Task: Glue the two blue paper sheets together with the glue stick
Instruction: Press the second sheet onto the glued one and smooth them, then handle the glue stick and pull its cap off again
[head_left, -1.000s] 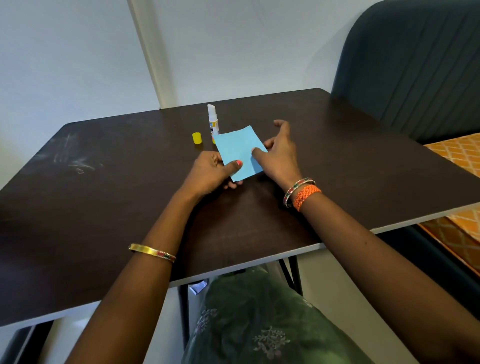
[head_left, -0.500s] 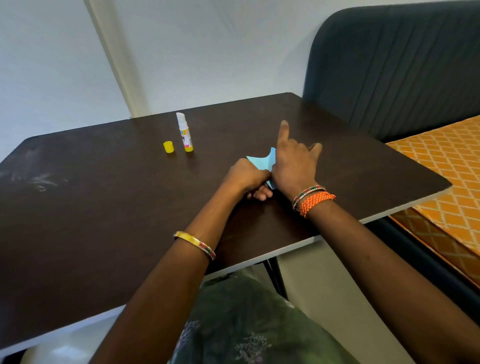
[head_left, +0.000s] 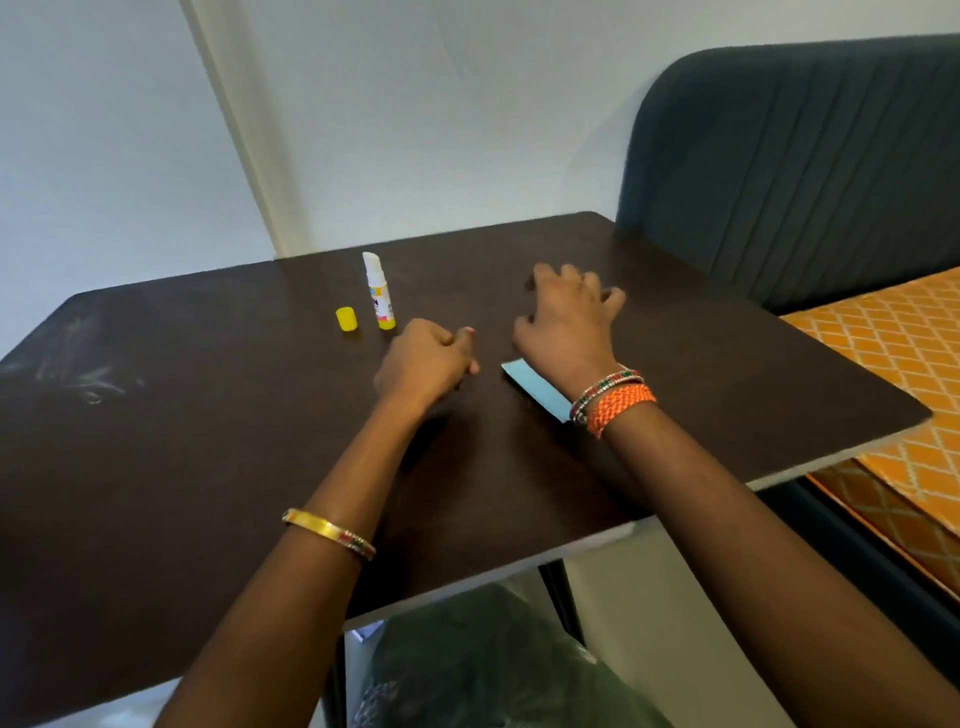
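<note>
One glue stick (head_left: 378, 292) and one cap (head_left: 346, 318) stand far left. My right hand (head_left: 566, 322), fingers spread, now covers the blue paper (head_left: 535, 387); my left hand (head_left: 426, 361), loosely curled and empty, has let go.

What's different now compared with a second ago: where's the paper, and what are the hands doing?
The blue paper, held up by both hands a second ago, now lies flat on the table. The right hand presses on it, fingers spread. The left hand has let go and sits loosely curled beside it. The glue stick and its yellow cap stand as before, uncapped.
</note>
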